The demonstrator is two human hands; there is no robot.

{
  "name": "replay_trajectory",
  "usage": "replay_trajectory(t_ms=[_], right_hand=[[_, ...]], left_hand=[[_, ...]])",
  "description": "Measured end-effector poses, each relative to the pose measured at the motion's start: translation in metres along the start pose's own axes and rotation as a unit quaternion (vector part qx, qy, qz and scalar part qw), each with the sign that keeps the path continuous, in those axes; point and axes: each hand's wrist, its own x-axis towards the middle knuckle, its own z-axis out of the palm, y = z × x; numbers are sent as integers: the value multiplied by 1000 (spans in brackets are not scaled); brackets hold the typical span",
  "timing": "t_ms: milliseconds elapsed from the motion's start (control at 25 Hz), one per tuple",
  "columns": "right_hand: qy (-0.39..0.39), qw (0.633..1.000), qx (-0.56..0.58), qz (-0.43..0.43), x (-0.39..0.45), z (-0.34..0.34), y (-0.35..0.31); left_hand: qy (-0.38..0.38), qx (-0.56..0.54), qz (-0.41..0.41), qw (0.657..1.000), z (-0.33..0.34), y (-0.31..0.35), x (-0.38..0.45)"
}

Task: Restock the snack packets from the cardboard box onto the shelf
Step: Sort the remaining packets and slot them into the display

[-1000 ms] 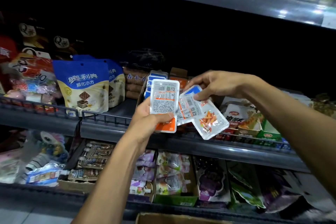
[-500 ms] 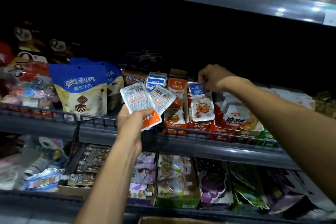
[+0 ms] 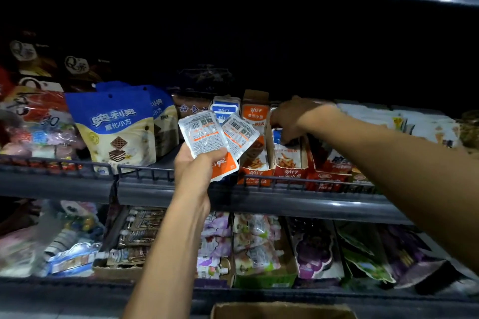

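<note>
1. The left hand (image 3: 198,163) is gripping two snack packets (image 3: 207,137), fanned out with their printed backs facing the camera, thumb lying across the lower front.
2. These packets are standing up out of the hand, in front of the shelf (image 3: 259,197) rail and just left of the orange display carton (image 3: 255,137).
3. The right hand (image 3: 290,118) is reaching into the red display carton (image 3: 290,160) beside the orange one, fingers curled down onto a blue-topped packet (image 3: 277,136) that is sitting inside it.
4. Only the top strip of that packet is showing below the fingers; the hand appears to be pinching it, though the grip is partly in shadow.
5. The cardboard box (image 3: 282,311) is sitting at the bottom edge of the view, below both arms, with only its rim showing.
6. Blue cookie bags (image 3: 116,127) are standing on the same shelf to the left of the left hand.
7. More pouches are lying in cartons on the lower shelf (image 3: 259,290).
</note>
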Motion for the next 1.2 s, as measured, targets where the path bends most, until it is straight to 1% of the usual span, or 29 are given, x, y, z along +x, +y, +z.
replay_trajectory(t_ms=[120,240,440,600,880,1000,1120,1200], right_hand=[[-35,995,91,22,7,5,0],[-66,989,132,26,5,6,3],[-84,988,127,27,5,8,3],[-111,980,162,22,6,6,4],[-171,978,119,29,8,3,3],[-187,974,124,37,9,1,3],[-193,973,114,61,19,18,6],[-212,967,127,60,40,48,16]], left_hand=[[-14,9,1,1000,0,-2,2],[-17,12,1,1000,-1,-3,3],[-13,8,-2,1000,-3,-3,2],[-15,15,-2,1000,-4,-3,3],[-12,21,-7,1000,-4,-4,4],[-11,22,-7,1000,-5,-3,4],[-12,19,-7,1000,-4,-4,3],[-11,21,-8,1000,-4,-4,3]])
